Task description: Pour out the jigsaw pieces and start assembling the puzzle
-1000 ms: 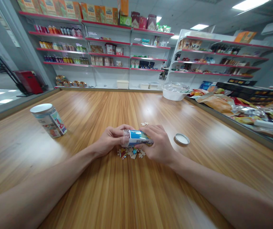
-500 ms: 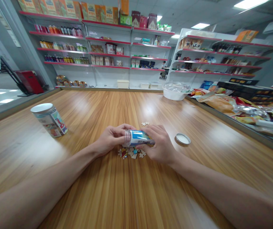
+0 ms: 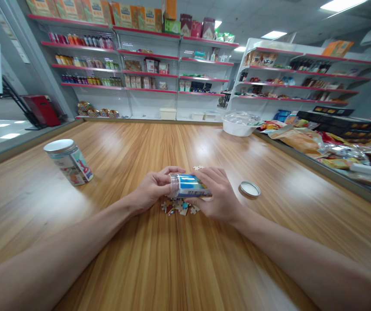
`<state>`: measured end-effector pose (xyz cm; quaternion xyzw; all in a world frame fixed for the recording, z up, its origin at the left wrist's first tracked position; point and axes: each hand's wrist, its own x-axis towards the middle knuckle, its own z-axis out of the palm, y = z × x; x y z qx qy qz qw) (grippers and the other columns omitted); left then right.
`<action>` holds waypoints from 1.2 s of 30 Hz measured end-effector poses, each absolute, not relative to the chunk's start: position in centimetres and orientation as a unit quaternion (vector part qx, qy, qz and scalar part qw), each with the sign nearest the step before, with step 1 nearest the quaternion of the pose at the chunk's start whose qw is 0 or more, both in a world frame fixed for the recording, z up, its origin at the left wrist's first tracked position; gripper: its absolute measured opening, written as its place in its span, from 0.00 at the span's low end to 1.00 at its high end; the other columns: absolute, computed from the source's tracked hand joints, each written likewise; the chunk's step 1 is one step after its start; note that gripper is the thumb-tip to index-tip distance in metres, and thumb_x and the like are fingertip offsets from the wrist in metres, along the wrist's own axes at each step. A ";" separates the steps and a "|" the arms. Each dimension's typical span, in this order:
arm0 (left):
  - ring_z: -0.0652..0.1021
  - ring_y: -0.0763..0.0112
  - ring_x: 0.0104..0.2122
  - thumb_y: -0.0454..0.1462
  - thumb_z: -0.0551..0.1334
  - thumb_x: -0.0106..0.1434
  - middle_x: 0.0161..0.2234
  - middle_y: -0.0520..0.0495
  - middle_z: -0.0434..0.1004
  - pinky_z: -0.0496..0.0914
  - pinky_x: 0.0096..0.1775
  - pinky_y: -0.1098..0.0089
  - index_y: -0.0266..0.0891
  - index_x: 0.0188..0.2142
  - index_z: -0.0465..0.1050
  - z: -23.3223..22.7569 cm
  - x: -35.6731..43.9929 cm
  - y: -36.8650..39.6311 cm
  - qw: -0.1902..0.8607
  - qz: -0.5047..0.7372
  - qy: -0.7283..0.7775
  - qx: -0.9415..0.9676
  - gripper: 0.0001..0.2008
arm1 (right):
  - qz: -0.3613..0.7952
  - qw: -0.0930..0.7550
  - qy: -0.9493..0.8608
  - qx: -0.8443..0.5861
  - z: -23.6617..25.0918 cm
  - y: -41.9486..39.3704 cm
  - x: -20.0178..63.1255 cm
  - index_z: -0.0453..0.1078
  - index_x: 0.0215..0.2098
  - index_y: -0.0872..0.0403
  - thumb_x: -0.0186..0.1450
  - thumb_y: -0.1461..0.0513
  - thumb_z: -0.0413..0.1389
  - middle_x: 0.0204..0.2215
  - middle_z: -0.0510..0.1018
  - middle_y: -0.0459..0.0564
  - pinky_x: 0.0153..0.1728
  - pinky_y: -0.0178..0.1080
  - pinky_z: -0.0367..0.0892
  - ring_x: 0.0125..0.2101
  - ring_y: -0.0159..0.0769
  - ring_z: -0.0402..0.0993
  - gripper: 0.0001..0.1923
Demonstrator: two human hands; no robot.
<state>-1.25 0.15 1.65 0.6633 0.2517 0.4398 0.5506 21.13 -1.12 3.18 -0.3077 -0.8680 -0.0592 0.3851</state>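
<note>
A clear plastic jar (image 3: 189, 185) with a blue printed label lies on its side just above the table, its threaded mouth facing left. My right hand (image 3: 218, 194) is wrapped round its body and base end. At the mouth, my left hand (image 3: 149, 190) is closed on the rim; skin shows through the clear neck, so part of a finger or thumb seems to be inside. Under the jar lies a small heap of jigsaw puzzle pieces (image 3: 182, 208), partly hidden. A few more pieces (image 3: 198, 167) lie beyond my right hand. The round silver-rimmed lid (image 3: 249, 188) rests to the right.
A closed printed canister (image 3: 71, 164) with a pale lid stands on the wooden table (image 3: 172, 268) at left. At the far right corner is a white basin (image 3: 239, 127). Packaged goods (image 3: 305, 140) line the right edge, and stocked shelves (image 3: 149, 75) stand behind.
The jar has turned slightly in my right hand, showing more of its barcode side. Both hands keep nearly the same places; the puzzle pieces look unchanged.
</note>
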 end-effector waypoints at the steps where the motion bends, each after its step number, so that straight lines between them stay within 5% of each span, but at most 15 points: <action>1: 0.65 0.57 0.58 0.45 0.69 0.59 0.54 0.40 0.67 0.62 0.59 0.62 0.39 0.35 0.84 1.5 -1.2 0.1 0.560 0.446 0.254 0.651 0.12 | -0.063 0.385 -0.869 -0.303 3.2 -1.1 21.2 0.69 0.49 0.54 0.60 0.50 0.64 0.41 0.79 0.54 0.45 0.47 0.62 0.42 0.46 0.73 0.24; 7: 0.70 0.61 0.49 0.44 0.73 0.53 0.52 0.40 0.65 0.70 0.48 0.67 0.36 0.32 0.84 1.5 -0.6 -0.3 0.630 0.471 0.266 0.557 0.13 | -0.098 0.385 -0.871 -0.287 3.6 -0.9 21.5 0.70 0.49 0.54 0.61 0.51 0.63 0.41 0.79 0.53 0.45 0.47 0.61 0.42 0.45 0.73 0.23; 17: 0.71 0.64 0.45 0.42 0.73 0.53 0.50 0.40 0.66 0.70 0.45 0.68 0.33 0.31 0.83 1.4 -0.3 -0.3 0.631 0.475 0.274 0.549 0.12 | -0.101 0.393 -0.862 -0.305 3.6 -0.8 21.3 0.72 0.45 0.52 0.62 0.52 0.63 0.36 0.80 0.50 0.43 0.45 0.60 0.38 0.42 0.74 0.17; 36: 0.72 0.50 0.54 0.39 0.72 0.54 0.56 0.36 0.70 0.65 0.56 0.56 0.35 0.32 0.84 1.8 -1.9 0.3 0.686 0.418 0.175 0.569 0.09 | -0.080 0.386 -0.853 -0.342 3.3 -1.0 21.1 0.73 0.42 0.52 0.60 0.51 0.64 0.35 0.79 0.49 0.41 0.45 0.59 0.37 0.42 0.73 0.17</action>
